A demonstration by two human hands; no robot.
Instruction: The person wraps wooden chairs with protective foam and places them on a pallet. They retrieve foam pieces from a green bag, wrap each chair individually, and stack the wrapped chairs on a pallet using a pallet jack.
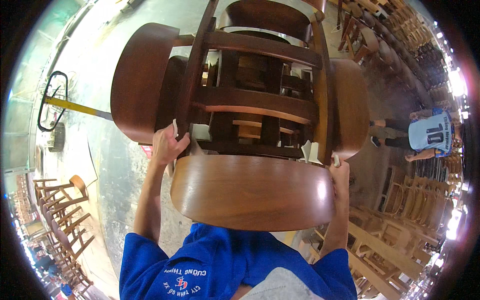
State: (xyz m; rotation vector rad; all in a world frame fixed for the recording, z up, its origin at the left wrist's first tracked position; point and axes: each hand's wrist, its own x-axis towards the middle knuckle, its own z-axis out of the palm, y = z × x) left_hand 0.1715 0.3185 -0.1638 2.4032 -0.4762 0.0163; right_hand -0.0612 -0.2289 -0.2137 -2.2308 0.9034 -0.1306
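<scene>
Before me is a stack of dark brown wooden chairs, with the top chair's curved backrest (252, 192) closest to my body. My left hand (169, 144) is closed round the left side of this chair's frame, beside a small white piece. At the right end of the backrest, my right hand (340, 172) has its fingers wrapped round the frame, partly hidden by the wood. White padding (311, 151) sticks up by the right corner. Crossbars (257, 104) join the two side rails (324, 100). More curved backrests (142, 82) project from the stack's left, right and far sides.
A yellow-shafted handle with a black loop (53, 101) leans in at the left. A row of chairs (62, 215) stands at lower left. To the right, a person in a light blue shirt (429, 133) stands near many wooden chair frames (417, 200).
</scene>
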